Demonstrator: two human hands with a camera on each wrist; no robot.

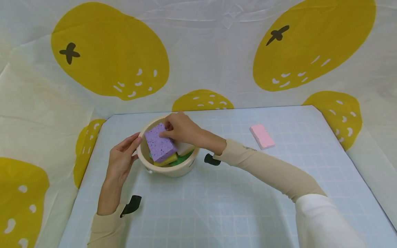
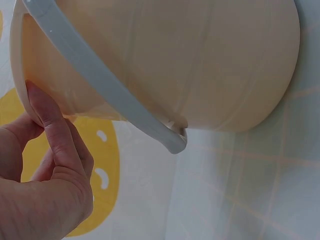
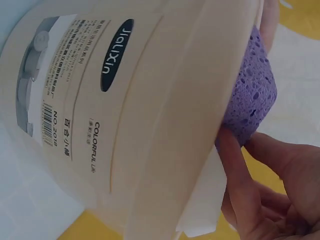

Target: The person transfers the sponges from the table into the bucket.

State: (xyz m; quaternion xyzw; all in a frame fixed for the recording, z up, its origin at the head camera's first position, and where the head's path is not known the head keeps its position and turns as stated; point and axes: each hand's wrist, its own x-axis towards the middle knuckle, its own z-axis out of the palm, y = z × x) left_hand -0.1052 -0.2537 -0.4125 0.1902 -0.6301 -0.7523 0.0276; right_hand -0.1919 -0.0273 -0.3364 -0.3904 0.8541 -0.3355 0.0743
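Note:
A cream plastic bucket (image 1: 173,171) stands on the table with several sponges inside it. My left hand (image 1: 121,158) pinches the bucket's rim at its left side, thumb and fingers on either side of the edge in the left wrist view. With thumb and fingers my right hand (image 1: 181,127) pinches a purple sponge (image 1: 159,144) at the bucket's mouth. Beneath it lie a yellow sponge (image 1: 165,160) and something green (image 1: 181,159), partly hidden. A white sponge (image 3: 205,200) sits by my right fingers. The bucket's grey handle (image 2: 110,82) hangs down its outside.
A pink sponge (image 1: 262,136) lies on the table to the right of the bucket. The table (image 1: 201,213) has a pale blue grid cover. White cloth with yellow fruit prints (image 1: 211,62) rises behind it and at both sides.

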